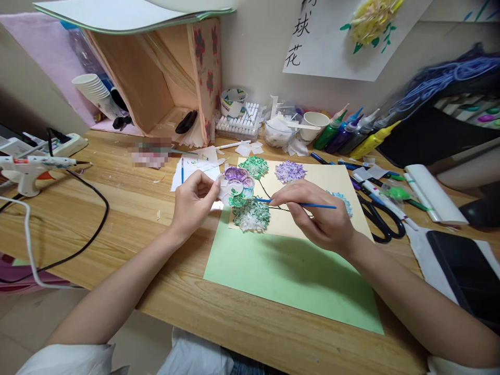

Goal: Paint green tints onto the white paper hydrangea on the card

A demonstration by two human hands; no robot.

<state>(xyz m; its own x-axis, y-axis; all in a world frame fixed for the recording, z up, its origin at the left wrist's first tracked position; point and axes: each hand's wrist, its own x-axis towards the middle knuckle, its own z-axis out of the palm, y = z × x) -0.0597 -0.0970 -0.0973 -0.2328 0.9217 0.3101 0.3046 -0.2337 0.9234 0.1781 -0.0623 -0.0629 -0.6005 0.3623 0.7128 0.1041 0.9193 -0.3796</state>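
Note:
My left hand pinches the rim of a small white flower-shaped paint palette, its wells smeared with purple and green. My right hand grips a thin blue paintbrush, whose tip reaches the palette's right edge. Beneath both hands lies a cream sheet on a larger green sheet. On the cream sheet are a green-and-white fluffy flower, a green one, a purple one and a blue one partly behind my right hand. Dark stem lines run between them.
A glue gun with cables lies at the left. Behind stand a pink box, a marker set, paper cups and paint bottles. At right are black scissors, pens and a phone.

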